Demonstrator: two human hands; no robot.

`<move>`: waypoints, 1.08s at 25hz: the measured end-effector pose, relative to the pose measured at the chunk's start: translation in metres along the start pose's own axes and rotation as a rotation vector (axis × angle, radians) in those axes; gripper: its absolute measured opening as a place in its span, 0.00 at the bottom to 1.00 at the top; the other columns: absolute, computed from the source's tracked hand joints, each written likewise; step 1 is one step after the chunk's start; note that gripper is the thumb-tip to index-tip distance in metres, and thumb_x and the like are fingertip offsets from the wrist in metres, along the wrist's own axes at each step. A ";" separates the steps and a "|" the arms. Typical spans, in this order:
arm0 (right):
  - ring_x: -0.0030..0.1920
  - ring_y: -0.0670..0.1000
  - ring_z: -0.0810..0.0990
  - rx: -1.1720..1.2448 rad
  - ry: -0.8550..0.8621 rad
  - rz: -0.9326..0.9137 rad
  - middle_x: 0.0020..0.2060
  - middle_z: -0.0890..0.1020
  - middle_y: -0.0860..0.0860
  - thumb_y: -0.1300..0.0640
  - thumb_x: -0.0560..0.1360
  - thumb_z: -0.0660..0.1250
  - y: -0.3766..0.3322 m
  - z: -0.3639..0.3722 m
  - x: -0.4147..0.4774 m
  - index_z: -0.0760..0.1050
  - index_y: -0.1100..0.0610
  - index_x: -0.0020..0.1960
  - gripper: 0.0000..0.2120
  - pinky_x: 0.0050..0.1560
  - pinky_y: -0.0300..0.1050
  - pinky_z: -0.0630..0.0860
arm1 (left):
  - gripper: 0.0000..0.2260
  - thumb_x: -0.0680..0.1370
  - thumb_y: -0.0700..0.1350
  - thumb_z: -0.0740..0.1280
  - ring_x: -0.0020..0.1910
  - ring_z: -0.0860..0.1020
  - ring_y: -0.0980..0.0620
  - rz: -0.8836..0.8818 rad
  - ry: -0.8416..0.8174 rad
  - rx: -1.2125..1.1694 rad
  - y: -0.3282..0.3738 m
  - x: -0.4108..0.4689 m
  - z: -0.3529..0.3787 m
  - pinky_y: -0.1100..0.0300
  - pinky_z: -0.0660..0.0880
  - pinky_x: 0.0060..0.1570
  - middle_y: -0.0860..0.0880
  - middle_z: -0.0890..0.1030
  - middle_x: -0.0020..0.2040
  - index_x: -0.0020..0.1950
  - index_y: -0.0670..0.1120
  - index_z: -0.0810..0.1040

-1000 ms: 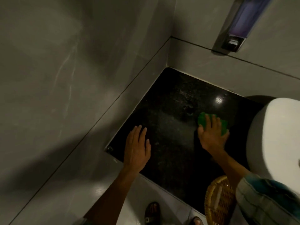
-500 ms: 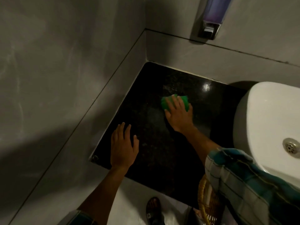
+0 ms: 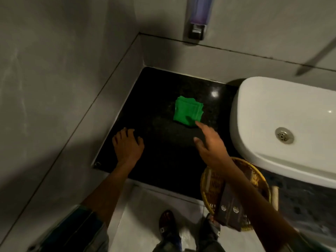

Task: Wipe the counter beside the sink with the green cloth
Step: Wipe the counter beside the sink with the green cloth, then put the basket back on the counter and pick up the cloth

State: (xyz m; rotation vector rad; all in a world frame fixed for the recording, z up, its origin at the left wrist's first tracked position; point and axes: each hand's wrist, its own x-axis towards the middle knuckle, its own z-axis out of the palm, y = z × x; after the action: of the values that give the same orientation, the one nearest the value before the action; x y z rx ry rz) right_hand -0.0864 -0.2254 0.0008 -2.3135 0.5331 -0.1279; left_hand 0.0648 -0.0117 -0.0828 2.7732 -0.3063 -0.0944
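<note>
A folded green cloth (image 3: 188,111) lies flat on the black stone counter (image 3: 160,157), left of the white sink (image 3: 283,124). My right hand (image 3: 209,144) hovers just in front of the cloth, fingers spread, with one fingertip at the cloth's near right corner; it holds nothing. Flat on the counter near the front left edge rests my left hand (image 3: 127,144), fingers slightly curled and empty.
Grey tiled walls (image 3: 72,79) close the counter on the left and at the back. A soap dispenser (image 3: 198,17) hangs on the back wall. A woven basket (image 3: 214,188) holding dark packets stands at the counter's front edge under my right forearm. My sandalled feet (image 3: 169,228) show below.
My right hand has lifted off the green cloth and pulled back toward me, leaving the cloth lying on the counter. The left hand has stayed on the counter.
</note>
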 end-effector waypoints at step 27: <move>0.38 0.53 0.83 0.151 -0.165 0.554 0.42 0.83 0.54 0.49 0.74 0.69 0.014 -0.014 -0.034 0.75 0.58 0.55 0.15 0.43 0.52 0.82 | 0.17 0.74 0.60 0.64 0.40 0.78 0.52 -0.004 -0.209 -0.146 0.038 -0.035 -0.057 0.59 0.70 0.38 0.53 0.80 0.42 0.58 0.52 0.77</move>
State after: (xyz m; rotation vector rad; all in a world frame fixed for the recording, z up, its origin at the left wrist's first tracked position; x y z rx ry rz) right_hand -0.1248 -0.2293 0.0034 -1.9314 1.0149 0.2759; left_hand 0.0294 -0.0192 -0.0150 2.6225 -0.3319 -0.3942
